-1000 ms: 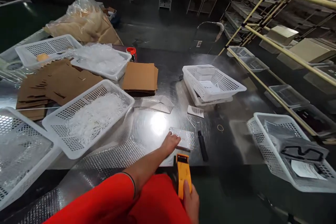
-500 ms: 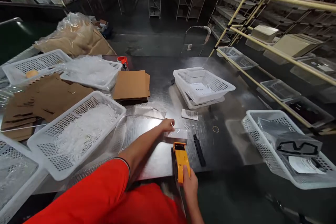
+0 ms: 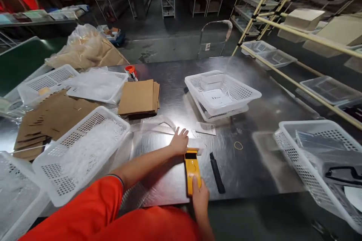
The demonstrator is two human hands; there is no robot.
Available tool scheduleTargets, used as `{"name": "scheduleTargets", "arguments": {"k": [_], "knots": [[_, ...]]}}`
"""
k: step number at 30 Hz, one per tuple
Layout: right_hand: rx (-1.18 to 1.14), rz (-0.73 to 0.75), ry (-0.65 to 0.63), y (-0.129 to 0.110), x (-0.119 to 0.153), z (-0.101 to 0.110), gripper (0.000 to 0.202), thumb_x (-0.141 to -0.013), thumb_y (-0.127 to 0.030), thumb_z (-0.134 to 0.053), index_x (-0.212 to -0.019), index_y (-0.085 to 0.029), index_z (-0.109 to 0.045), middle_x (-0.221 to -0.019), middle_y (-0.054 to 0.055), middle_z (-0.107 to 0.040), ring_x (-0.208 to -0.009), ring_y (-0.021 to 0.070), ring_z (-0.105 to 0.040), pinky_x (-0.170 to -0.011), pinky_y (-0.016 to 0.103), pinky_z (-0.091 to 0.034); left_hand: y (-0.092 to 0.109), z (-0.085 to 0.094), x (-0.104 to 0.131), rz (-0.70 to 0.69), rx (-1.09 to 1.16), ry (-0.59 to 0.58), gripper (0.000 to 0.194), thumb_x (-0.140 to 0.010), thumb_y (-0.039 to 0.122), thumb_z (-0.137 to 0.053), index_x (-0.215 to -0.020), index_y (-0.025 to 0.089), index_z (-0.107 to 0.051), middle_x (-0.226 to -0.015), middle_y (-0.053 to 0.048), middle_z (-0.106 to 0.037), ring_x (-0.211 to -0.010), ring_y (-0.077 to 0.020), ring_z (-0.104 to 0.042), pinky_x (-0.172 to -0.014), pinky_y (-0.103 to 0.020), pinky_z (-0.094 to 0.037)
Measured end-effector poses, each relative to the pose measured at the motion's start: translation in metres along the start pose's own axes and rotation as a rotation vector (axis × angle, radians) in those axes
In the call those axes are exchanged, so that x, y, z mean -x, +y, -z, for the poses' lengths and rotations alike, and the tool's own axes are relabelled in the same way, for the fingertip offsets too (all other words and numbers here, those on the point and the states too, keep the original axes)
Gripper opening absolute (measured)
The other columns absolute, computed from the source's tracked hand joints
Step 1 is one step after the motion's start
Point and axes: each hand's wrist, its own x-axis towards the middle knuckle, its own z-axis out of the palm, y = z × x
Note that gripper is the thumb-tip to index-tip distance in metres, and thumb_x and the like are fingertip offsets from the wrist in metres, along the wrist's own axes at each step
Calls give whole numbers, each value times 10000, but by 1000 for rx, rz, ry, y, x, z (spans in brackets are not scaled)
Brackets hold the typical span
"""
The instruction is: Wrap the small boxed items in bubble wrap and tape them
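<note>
My right hand (image 3: 200, 195) is wrapped round a yellow tape dispenser (image 3: 192, 169), whose front end meets a small clear-and-white packet (image 3: 198, 144) on the metal table. Beside that end, my left hand (image 3: 179, 141) lies with its fingers spread over the packet's left part; what is under the palm is hidden. A black cutter knife (image 3: 216, 173) lies right of the dispenser. Behind the packet is a printed paper slip (image 3: 206, 128), and bubble wrap (image 3: 158, 124) lies behind my left hand.
Stacked white baskets (image 3: 223, 92) hold a card and a box. Cardboard sheets (image 3: 139, 97) are at the back left, near a basket of white shreds (image 3: 85, 150). Another basket (image 3: 316, 124) is at the right. A rubber band (image 3: 238, 145) lies right of the packet.
My left hand has opened from a curled pose and flattened over the packet. The dispenser has moved slightly left and up against the packet. The camera view has shifted.
</note>
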Motion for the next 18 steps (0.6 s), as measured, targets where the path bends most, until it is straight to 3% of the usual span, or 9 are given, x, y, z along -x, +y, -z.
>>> {"name": "scheduleTargets", "arguments": {"k": [4, 6, 8, 10, 12, 15, 18], "knots": [[45, 30, -23, -38, -48, -5, 445, -813, -625, -363, -690, -251, -570, -673, 100, -663, -646, 251, -611, -592, 332, -430, -22, 11, -28, 115, 24, -49, 415, -872, 143, -513, -1278, 102, -587, -1285, -195, -611, -1185, -325, -561, -1047, -488, -404], [81, 16, -34, -55, -72, -9, 427, -835, -579, -386, -706, -233, -600, -694, 112, -678, -649, 241, -609, -582, 317, -411, -26, 5, -28, 120, 41, -73, 489, -849, 186, -567, -1328, 91, -541, -1226, -185, -636, -1142, -312, -586, -1063, -481, -393], [135, 1, -45, -67, -86, -11, 418, -857, -543, -409, -742, -213, -640, -711, 117, -696, -650, 232, -614, -567, 300, -396, -27, -9, -23, 109, 66, -83, 691, -799, 269, -657, -1426, 84, -434, -1287, -200, -607, -1220, -329, -550, -1151, -540, -279], [192, -9, -46, -74, -91, -10, 411, -878, -511, -421, -776, -199, -669, -738, 118, -714, -655, 221, -624, -558, 284, -385, -26, -24, -17, 111, 75, -82, 991, -711, 339, -755, -1527, 80, -255, -1435, -242, -493, -1349, -370, -439, -1191, -609, -133], [222, -8, -45, -77, -89, -7, 409, -891, -490, -418, -779, -196, -679, -744, 119, -719, -645, 214, -624, -546, 278, -372, -27, -35, -14, 120, 64, -83, 1165, -642, 362, -815, -1564, 108, -150, -1519, -248, -396, -1412, -395, -351, -1190, -632, -84], [223, -5, -59, -78, -79, 1, 397, -881, -485, -435, -744, -196, -671, -705, 116, -703, -619, 216, -612, -538, 288, -360, -23, -40, -9, 132, 71, -60, 1162, -649, 386, -823, -1579, 172, -158, -1478, -224, -446, -1374, -397, -400, -1177, -610, -150], [221, 10, -93, -68, -65, 12, 389, -862, -498, -449, -710, -203, -652, -689, 107, -689, -628, 225, -616, -558, 298, -371, -6, -43, 11, 185, 132, -32, 1109, -711, 445, -779, -1587, 189, -149, -1363, -214, -540, -1259, -391, -505, -1127, -615, -235]]}}
